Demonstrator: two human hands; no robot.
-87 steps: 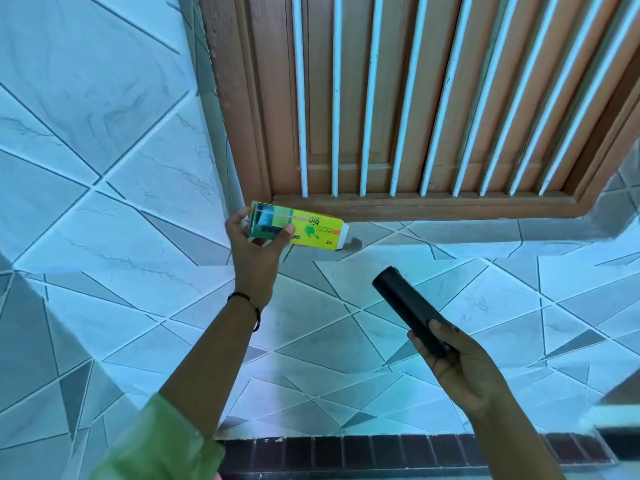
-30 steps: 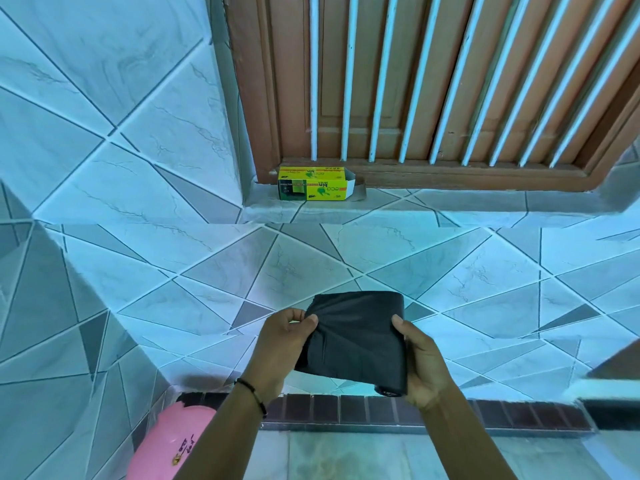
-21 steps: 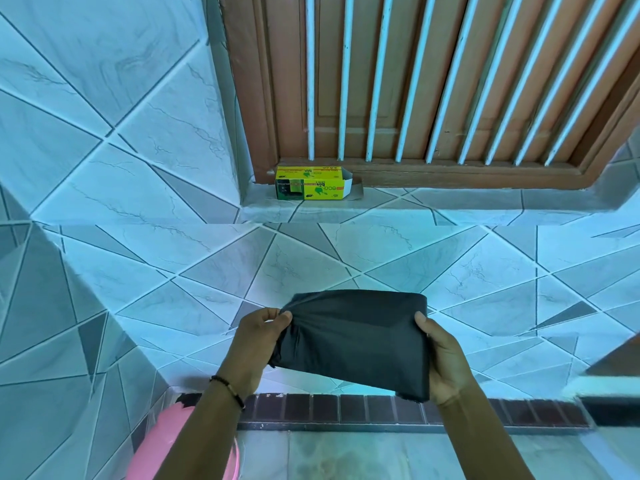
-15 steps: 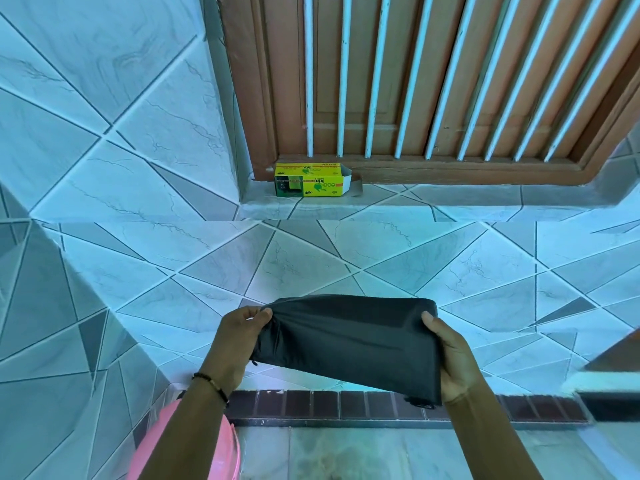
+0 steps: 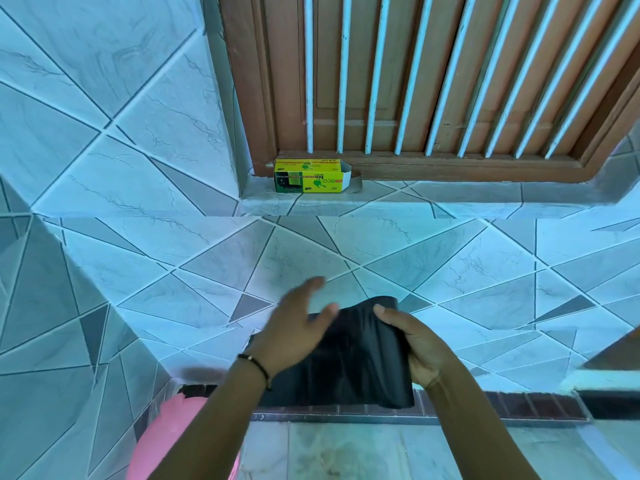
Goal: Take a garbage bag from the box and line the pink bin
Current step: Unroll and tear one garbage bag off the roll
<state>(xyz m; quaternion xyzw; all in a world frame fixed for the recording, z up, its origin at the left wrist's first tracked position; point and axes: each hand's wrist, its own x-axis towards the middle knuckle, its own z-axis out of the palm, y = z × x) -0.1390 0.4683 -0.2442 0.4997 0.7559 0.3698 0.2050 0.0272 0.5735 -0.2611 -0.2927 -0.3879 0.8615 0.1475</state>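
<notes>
A black garbage bag, partly unfolded, hangs in front of me. My right hand grips its upper right edge, thumb on top. My left hand is blurred, fingers spread, lying over the bag's left part; it holds nothing that I can make out. The yellow-green bag box lies on the window ledge, its right end flap open. The pink bin stands on the floor at lower left, partly hidden behind my left forearm.
A wooden window frame with white bars rises above the tiled ledge. The tiled wall closes in on the left. A dark brick strip runs along the wall base above the pale floor.
The box went from my left hand to the ledge, and the rolled bag got spread between both hands. Just now my left hand let go of the bag's left edge and swung rightward.
</notes>
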